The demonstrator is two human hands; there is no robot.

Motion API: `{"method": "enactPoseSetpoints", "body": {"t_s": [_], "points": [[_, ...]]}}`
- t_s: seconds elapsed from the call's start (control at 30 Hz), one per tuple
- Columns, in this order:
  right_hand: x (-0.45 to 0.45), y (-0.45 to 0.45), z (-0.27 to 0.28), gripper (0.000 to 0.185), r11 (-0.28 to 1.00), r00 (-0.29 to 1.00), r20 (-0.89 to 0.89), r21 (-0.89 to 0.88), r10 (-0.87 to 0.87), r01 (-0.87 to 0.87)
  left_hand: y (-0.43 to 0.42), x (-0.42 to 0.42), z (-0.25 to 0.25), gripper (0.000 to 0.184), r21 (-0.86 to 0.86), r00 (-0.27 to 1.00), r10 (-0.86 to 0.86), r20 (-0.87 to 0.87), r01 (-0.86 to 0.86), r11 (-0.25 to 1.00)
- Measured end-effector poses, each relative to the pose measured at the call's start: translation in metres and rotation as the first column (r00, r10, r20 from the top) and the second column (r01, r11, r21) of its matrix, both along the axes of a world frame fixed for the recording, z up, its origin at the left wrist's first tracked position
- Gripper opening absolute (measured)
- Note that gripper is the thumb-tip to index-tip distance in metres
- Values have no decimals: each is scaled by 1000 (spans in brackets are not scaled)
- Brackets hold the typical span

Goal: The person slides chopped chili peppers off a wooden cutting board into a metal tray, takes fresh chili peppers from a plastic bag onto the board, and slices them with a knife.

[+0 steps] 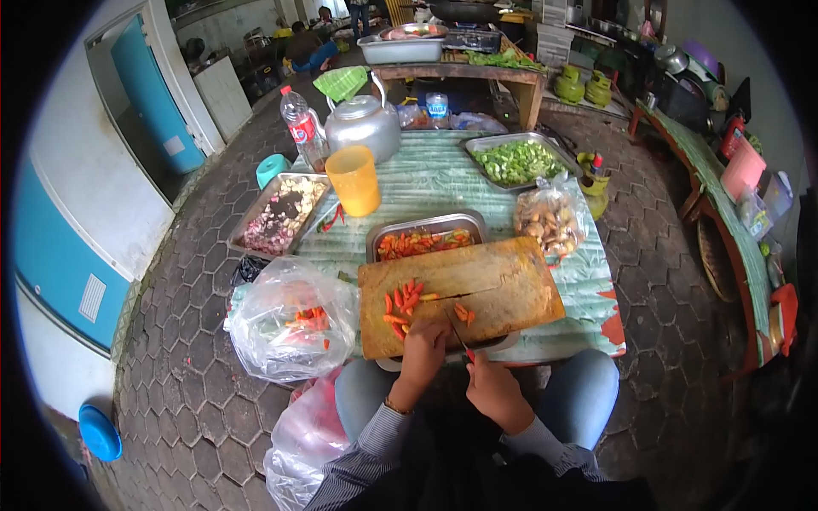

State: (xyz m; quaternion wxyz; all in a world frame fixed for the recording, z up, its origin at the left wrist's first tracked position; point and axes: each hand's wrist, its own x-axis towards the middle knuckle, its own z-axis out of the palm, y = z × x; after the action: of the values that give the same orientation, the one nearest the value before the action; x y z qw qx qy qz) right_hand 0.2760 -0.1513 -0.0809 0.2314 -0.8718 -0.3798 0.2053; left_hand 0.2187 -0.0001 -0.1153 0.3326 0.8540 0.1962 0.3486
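A worn wooden cutting board [503, 281] lies at the table's near edge. My right hand [498, 393] is closed around the red handle of a knife [469, 353], its blade pointing forward over the board. Beside the blade, my left hand [422, 356] rests on the board's near edge with its fingers bent together; what they pinch is hidden. Whole red chillies [404, 300] are piled just beyond the left hand. A few cut chilli pieces [463, 313] lie near the knife tip. Behind the board, a metal tray [426, 225] contains chopped chillies [423, 244].
On the left are a plastic bag [281, 341] with chillies, a tray of chopped onion and garlic [281, 213], a yellow cup [353, 180] and a kettle [362, 128]. Chopped greens [515, 162] and bagged mushrooms [550, 223] stand right. People are in the background.
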Motion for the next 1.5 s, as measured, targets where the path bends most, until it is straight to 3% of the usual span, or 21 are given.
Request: {"method": "enactPoseSetpoints", "body": {"t_s": [0.07, 0.13, 0.37, 0.43, 0.67, 0.73, 0.83, 0.97, 1.13, 1.33, 1.4, 1.43, 1.5], "points": [[12, 10, 5, 23, 997, 999, 47, 80, 1, -5, 11, 14, 6, 7, 35, 999, -13, 36, 11, 999], [6, 7, 21, 23, 1000, 997, -81, 0, -17, 17, 5, 10, 6, 7, 32, 997, 4, 79, -7, 999], [9, -1, 1, 23, 997, 992, -126, 83, 20, -9, -7, 2, -11, 3, 34, 999, 48, -1, -48, 998], [27, 9, -2, 23, 987, 997, -66, 157, 29, -19, -3, 13, 5, 4, 62, 996, 91, 24, -92, 994], [13, -16, -7, 26, 996, 998, -52, 88, 31, -27, -2, 16, 2, 3, 30, 995, 74, 61, -76, 997], [9, -24, -5, 26, 995, 999, -38, 93, 34, -31, -1, 16, 1, 2, 83, 995, 91, 36, -94, 992], [6, -33, 21, 26, 999, 999, -44, -50, -8, 5, 2, 15, 1, 4, 111, 996, 68, 53, -74, 991], [12, -42, 24, 26, 999, 999, 7, -37, 35, -35, 4, 4, 14, 5, 135, 996, 87, 31, -90, 987], [9, -30, 32, 26, 1000, 1000, 11, -8, 10, -10, 12, -23, 33, 7, 113, 969, 212, 126, -226, 967], [16, -17, 8, 26, 997, 998, 16, 27, 66, -67, 34, -58, 43, 8, 86, 922, 386, 41, -388, 918], [20, -15, 6, 26, 997, 998, 17, 49, 58, -59, 33, -60, 42, 11, 24, 959, 250, -131, -249, 968], [21, -15, 8, 25, 997, 1000, 0, 72, 15, -15, 31, -57, 41, 11, 25, 959, 251, -132, -250, 968], [21, -16, 10, 25, 995, 999, -14, 91, -35, 36, 29, -47, 38, 16, 232, 978, 189, -91, -164, 959]]}}
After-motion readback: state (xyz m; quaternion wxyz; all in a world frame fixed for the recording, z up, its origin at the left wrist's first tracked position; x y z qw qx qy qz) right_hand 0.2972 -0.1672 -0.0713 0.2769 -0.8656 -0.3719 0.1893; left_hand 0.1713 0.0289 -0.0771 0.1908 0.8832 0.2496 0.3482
